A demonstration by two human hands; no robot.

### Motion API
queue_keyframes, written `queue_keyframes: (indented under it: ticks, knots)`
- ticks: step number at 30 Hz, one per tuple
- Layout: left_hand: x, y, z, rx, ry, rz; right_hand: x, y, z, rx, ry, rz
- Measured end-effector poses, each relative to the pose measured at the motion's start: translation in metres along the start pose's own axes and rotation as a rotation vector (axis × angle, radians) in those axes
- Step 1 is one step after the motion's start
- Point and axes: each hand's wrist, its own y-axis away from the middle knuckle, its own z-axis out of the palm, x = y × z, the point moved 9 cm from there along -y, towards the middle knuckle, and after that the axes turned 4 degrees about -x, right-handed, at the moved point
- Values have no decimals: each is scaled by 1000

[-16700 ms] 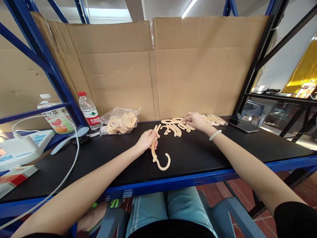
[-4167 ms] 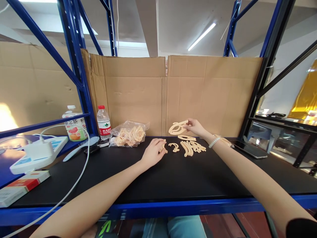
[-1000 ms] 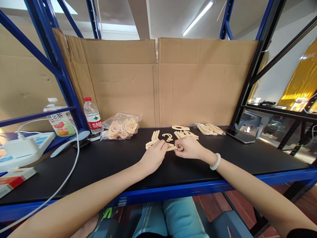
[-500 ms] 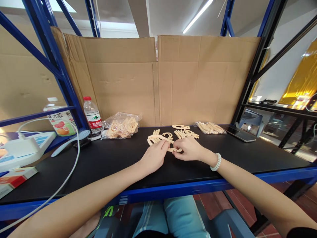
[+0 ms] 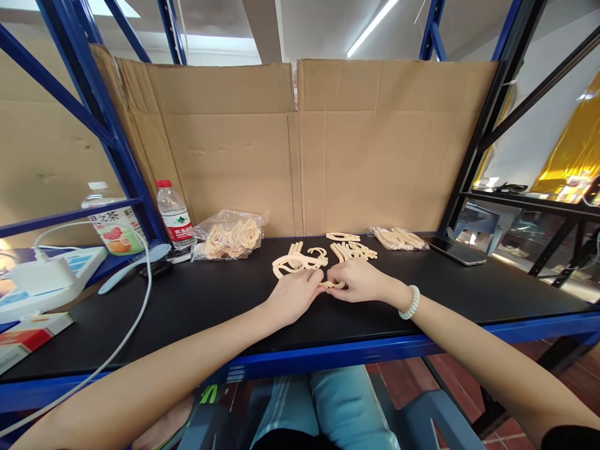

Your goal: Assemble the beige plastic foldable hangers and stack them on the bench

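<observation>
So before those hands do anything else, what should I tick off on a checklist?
1. Left hand on the pale rounded piece: ok, fingers at its near end.
2. Right hand on the small curved piece: ok, pinched.
3. Those two pieces joined: cannot tell, fingers hide the spot.
4. Loose pieces close by: ok, just beyond the hands.
5. Table free of cable: not ok, a white cable crosses its left side.
6. Red-capped bottle away from both hands: ok.
</observation>
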Motion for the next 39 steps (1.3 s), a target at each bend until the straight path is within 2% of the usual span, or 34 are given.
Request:
queue_keyframes:
  ticks: [3,9,18,29,33,36,39]
  knots:
    - [2,0,3,-21,-9,20,1,0,4,-45,-69,-17]
    - [4,0,11,-87,5,29,10,0,14,-173,-251,40]
    - [0,-1,7,-60,14,20,21,-5,27,-189,-518,156]
    - [8,-1,4,-31,-49,77,29,-2,43,-277,-931,287]
    - [9,-2,4,-13,-37,100,29,0,50,-384,-1038,303]
    - [8,-1,-2,42,-18,108,30,3,52,-462,-1159,307]
    - [9,1,-8,90,-42,137,38,6,45,-442,-1374,304]
